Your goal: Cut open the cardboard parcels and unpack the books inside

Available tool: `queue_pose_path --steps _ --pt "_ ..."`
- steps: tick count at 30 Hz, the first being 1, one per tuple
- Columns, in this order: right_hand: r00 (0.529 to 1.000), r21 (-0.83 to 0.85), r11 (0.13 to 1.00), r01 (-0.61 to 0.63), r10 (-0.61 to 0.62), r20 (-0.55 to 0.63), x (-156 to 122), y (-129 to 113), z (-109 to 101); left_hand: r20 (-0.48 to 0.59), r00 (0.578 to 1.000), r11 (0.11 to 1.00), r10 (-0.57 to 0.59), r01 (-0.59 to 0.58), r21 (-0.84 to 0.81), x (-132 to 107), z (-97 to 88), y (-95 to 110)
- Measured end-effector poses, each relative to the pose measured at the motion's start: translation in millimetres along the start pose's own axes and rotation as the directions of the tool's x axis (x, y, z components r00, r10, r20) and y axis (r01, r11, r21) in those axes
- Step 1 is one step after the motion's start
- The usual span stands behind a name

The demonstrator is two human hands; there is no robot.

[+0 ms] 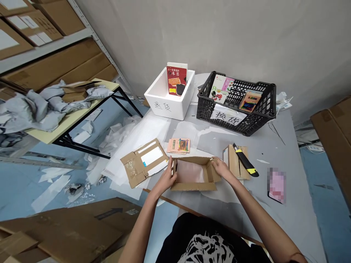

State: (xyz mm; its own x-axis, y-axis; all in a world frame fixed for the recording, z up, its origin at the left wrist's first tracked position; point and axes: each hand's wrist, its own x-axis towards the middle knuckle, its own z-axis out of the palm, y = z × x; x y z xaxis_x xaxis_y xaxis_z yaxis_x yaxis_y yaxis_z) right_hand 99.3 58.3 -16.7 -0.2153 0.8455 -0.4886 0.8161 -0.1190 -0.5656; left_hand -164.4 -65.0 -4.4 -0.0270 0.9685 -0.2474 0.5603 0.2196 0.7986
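Note:
An open cardboard box (194,186) stands at the front edge of the table, between my hands. My left hand (168,177) grips its left end, and my right hand (220,168) is closed on the upper right corner. Inside the box lies something flat, pale pink and glossy; its kind is unclear. Just behind the box is a small stack of peach-coloured cards or booklets (178,145). Left of it, a flattened carton piece (145,160) with a white label lies on white sheeting. To the right, a black-and-yellow utility knife (246,160) rests on a small cardboard box (231,162).
A white foam box (170,106) holding books and a black plastic crate (236,106) with books stand at the back. A phone (276,186), partly blurred, lies right. Grey parcels (41,106) cover a side table at left. Large cartons (68,230) stand at lower left.

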Motion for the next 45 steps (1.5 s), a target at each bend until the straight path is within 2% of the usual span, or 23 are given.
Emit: queue_pose_path --steps 4,6,12,14,17,18,20,23,25,27,29,31,34,37,40,42,45 --pt "0.999 0.058 0.998 0.011 -0.009 -0.033 -1 -2 8 -0.153 0.969 0.980 -0.193 0.197 0.014 1 2.7 -3" --pt "0.999 0.108 0.994 0.025 -0.021 -0.042 -1 -2 9 -0.193 0.952 0.972 -0.236 0.235 -0.028 2 0.1 -9" --pt "0.994 0.308 0.946 0.103 -0.104 -0.013 0 -8 -1 -0.088 0.963 0.914 -0.255 0.210 -0.347 13 -26.9 -31" --pt "0.990 0.445 0.886 0.129 -0.142 -0.004 1 -17 -8 -0.105 0.968 0.892 -0.226 0.162 -0.422 20 -39.0 -30" --pt "0.978 0.687 0.704 0.179 -0.203 -0.046 8 -37 -23 -0.149 0.981 0.890 -0.127 0.046 -0.454 35 -55.6 -23" --pt "0.972 0.734 0.647 0.205 -0.222 -0.076 12 -44 -30 -0.158 0.982 0.894 -0.104 0.023 -0.448 42 -60.0 -20" --pt "0.963 0.761 0.601 0.244 -0.245 -0.116 22 -57 -41 -0.172 0.982 0.900 -0.076 -0.006 -0.436 55 -66.7 -16" --pt "0.974 0.745 0.639 0.195 -0.216 -0.069 45 -72 -50 -0.194 0.981 0.896 -0.015 -0.073 -0.438 76 -72.5 -16" --pt "0.971 0.724 0.659 0.204 -0.228 -0.066 62 -77 -46 -0.223 0.973 0.892 0.052 -0.146 -0.428 88 -74.9 -20" --pt "0.942 0.693 0.647 0.318 -0.300 -0.153 76 -77 -33 -0.268 0.957 0.894 0.108 -0.212 -0.394 97 -76.3 -29" --pt "0.890 0.634 0.629 0.449 -0.381 -0.251 84 -73 -15 -0.333 0.935 0.913 0.120 -0.236 -0.333 103 -75.8 -42" --pt "0.859 0.570 0.645 0.509 -0.422 -0.289 87 -66 5 -0.361 0.926 0.954 0.109 -0.199 -0.224 105 -72.0 -57" --pt "0.855 0.478 0.709 0.518 -0.433 -0.285 86 -55 27 -0.357 0.929 0.993 0.103 -0.119 -0.022 103 -61.1 -76" --pt "0.809 0.331 0.742 0.584 -0.499 -0.309 83 -47 34 -0.363 0.925 0.994 0.107 -0.089 0.068 97 -52.7 -87" --pt "0.755 0.155 0.754 0.639 -0.575 -0.315 80 -39 35 -0.369 0.920 0.988 0.134 -0.095 0.123 94 -56.0 -89" --pt "0.768 0.102 0.781 0.616 -0.566 -0.298 77 -34 39 -0.372 0.914 0.981 0.163 -0.109 0.163 95 -62.8 -87" --pt "0.826 0.145 0.822 0.550 -0.510 -0.241 72 -30 46 -0.370 0.906 0.968 0.203 -0.129 0.215 100 -70.7 -82"
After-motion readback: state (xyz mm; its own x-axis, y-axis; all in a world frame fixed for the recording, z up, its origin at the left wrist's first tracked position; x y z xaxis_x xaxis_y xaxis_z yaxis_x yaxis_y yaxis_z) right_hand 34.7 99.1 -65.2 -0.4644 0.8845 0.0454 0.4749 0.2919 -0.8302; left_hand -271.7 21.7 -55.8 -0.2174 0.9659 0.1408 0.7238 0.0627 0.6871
